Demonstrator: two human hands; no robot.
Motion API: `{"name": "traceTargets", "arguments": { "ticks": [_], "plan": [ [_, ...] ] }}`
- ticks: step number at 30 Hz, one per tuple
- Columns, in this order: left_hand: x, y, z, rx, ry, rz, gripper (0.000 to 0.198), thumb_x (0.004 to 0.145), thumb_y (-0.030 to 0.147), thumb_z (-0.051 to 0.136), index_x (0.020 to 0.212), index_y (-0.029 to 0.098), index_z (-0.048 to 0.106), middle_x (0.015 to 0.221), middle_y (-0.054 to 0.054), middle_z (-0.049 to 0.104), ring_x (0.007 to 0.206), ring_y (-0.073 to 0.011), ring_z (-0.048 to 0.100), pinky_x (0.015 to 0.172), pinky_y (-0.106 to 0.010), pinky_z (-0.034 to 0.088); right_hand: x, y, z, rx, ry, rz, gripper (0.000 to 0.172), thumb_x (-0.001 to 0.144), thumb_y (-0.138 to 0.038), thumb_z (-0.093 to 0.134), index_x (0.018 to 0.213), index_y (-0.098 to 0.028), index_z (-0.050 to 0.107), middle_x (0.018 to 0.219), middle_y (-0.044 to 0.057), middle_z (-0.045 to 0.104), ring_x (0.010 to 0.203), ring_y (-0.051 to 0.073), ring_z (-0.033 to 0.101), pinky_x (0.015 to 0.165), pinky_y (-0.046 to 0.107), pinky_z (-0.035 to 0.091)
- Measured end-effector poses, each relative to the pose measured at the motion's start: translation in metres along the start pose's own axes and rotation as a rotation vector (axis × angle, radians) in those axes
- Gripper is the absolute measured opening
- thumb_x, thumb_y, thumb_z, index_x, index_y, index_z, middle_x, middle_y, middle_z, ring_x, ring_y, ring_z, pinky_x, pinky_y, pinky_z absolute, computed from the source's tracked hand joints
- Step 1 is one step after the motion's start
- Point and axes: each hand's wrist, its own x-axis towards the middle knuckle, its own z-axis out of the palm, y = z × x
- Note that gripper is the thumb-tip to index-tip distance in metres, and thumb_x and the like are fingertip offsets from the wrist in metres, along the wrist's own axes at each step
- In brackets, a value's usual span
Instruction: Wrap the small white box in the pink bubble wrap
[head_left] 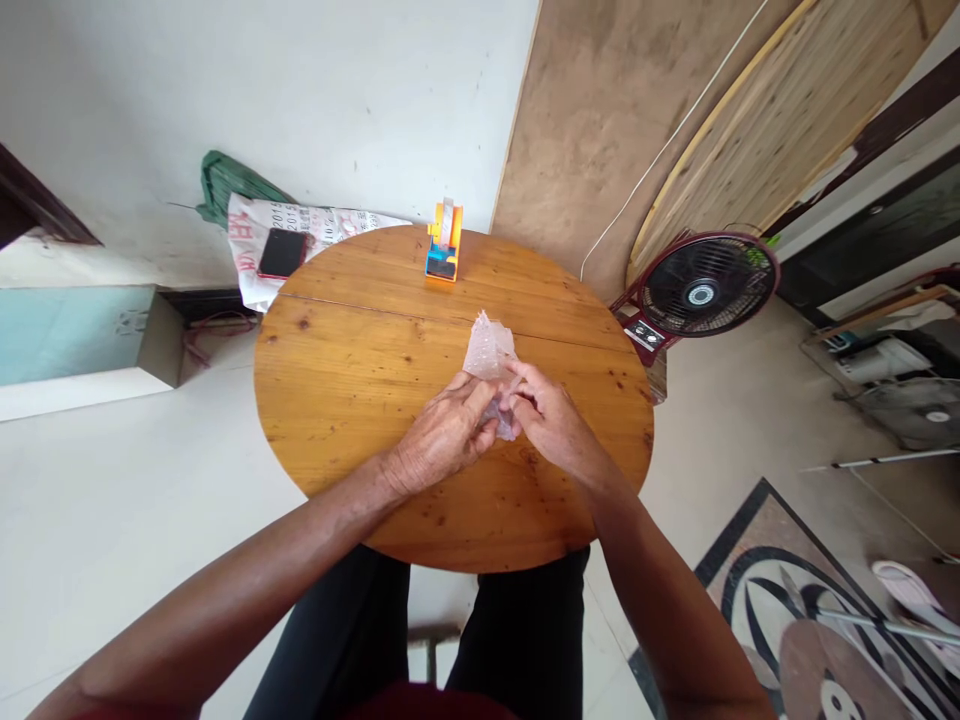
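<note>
Both hands meet over the middle of a round wooden table. My left hand and my right hand pinch a small piece of clear crinkled plastic, like bubble wrap, which sticks up between them. The fingers of both hands are closed on its lower part, which they partly hide. At the far edge of the table stands a small orange and blue toy-like object.
A black phone lies on a printed paper at the table's far left, beside a green cloth. A floor fan stands to the right. Wooden boards lean on the wall. A sandal lies on the patterned floor.
</note>
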Motion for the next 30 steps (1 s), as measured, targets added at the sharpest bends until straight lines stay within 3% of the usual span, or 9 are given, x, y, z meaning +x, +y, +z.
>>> {"name": "traceTargets", "arguments": {
  "ticks": [3,10,17,20,25,30],
  "plan": [
    [-0.001,-0.002,0.002,-0.021,0.033,-0.015,0.040,0.082,0.010,0.057,0.120,0.019,0.047,0.109,-0.008,0.060,0.104,-0.0222,0.056,0.090,-0.035,0.050,-0.004,0.001,-0.002,-0.050,-0.035,-0.042,0.058,0.084,-0.013,0.047,0.141,-0.019,0.042,0.095,0.002,0.067,0.072,0.012,0.058,0.071,0.026,0.048],
    [0.001,-0.004,0.004,-0.103,0.069,-0.009,0.041,0.079,0.009,0.058,0.118,0.020,0.048,0.110,-0.008,0.060,0.104,-0.0216,0.057,0.091,-0.036,0.049,-0.005,0.003,-0.003,-0.027,-0.140,-0.016,0.064,0.081,-0.015,0.054,0.144,-0.019,0.039,0.105,0.004,0.063,0.073,0.011,0.057,0.075,0.029,0.048],
    [-0.002,-0.003,-0.003,-0.243,0.076,-0.116,0.049,0.070,0.003,0.054,0.116,0.019,0.051,0.101,-0.005,0.061,0.090,-0.0180,0.058,0.077,-0.030,0.049,-0.004,0.000,-0.002,-0.176,-0.116,-0.014,0.071,0.080,-0.015,0.058,0.147,-0.022,0.035,0.107,0.004,0.063,0.075,0.013,0.057,0.076,0.031,0.048],
    [-0.001,-0.004,-0.002,-0.333,0.126,-0.186,0.041,0.073,0.004,0.051,0.111,0.020,0.055,0.097,-0.003,0.061,0.082,-0.0148,0.058,0.068,-0.025,0.047,-0.004,0.000,-0.001,-0.194,-0.126,0.000,0.071,0.082,-0.017,0.058,0.148,-0.022,0.033,0.109,0.004,0.064,0.077,0.014,0.057,0.077,0.032,0.047],
    [0.003,-0.008,0.000,-0.257,0.179,-0.134,0.018,0.078,0.007,0.055,0.089,0.018,0.063,0.086,-0.003,0.060,0.083,-0.0160,0.057,0.077,-0.030,0.046,-0.002,-0.002,-0.005,-0.217,-0.138,-0.002,0.068,0.083,-0.019,0.056,0.147,-0.019,0.035,0.109,0.005,0.064,0.077,0.014,0.056,0.078,0.033,0.047],
    [0.002,-0.013,0.003,-0.216,0.159,-0.070,0.013,0.079,0.008,0.060,0.085,0.018,0.067,0.091,-0.005,0.062,0.086,-0.0162,0.059,0.079,-0.030,0.047,-0.008,-0.004,-0.016,-0.075,-0.218,-0.062,0.063,0.086,-0.021,0.054,0.146,-0.020,0.035,0.112,0.005,0.061,0.075,0.012,0.056,0.074,0.030,0.048]
  ]
}}
